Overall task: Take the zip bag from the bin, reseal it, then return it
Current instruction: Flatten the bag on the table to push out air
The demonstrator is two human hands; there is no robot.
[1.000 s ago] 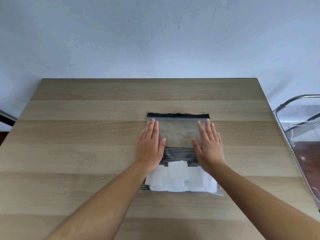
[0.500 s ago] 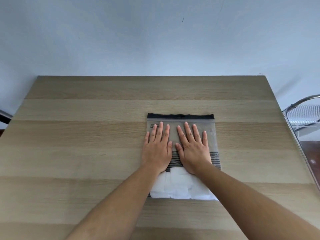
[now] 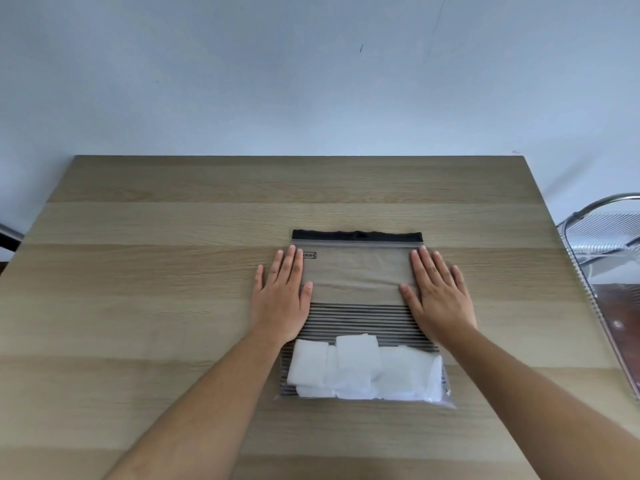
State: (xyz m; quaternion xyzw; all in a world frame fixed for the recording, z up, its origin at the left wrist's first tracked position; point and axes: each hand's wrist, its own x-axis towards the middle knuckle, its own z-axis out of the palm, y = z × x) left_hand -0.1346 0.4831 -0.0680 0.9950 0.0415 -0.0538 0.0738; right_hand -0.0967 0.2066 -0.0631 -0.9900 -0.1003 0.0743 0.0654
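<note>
The zip bag (image 3: 356, 282) lies flat on the bench (image 3: 156, 289), a little right of the middle, with its black zip strip (image 3: 356, 234) at the far edge, away from the person; the upper part of the bag is clear, with a small dark label (image 3: 309, 255) near its far left corner; the lower part carries thin dark stripes (image 3: 356, 320); a cluster of white squares (image 3: 363, 372) sits inside at the near end, overlapping one another; whether the zip strip is sealed along its length cannot be told. The left hand (image 3: 280, 296) rests palm down over the bag's left edge, fingers straight and close together, part on the plastic and part on the wood, thumb turned inward onto the bag; the right hand (image 3: 438, 296) lies the same way over the right edge, fingers straight and slightly spread, thumb on the clear part; the two hands are well apart, the bare middle of the bag between them, and neither grips anything. The bin (image 3: 602, 244), clear with ribbed walls, stands off the bench at the right edge of the view, with a curved metal tube (image 3: 609, 199) above it; a pale wall (image 3: 311, 81) rises behind the bench.
</note>
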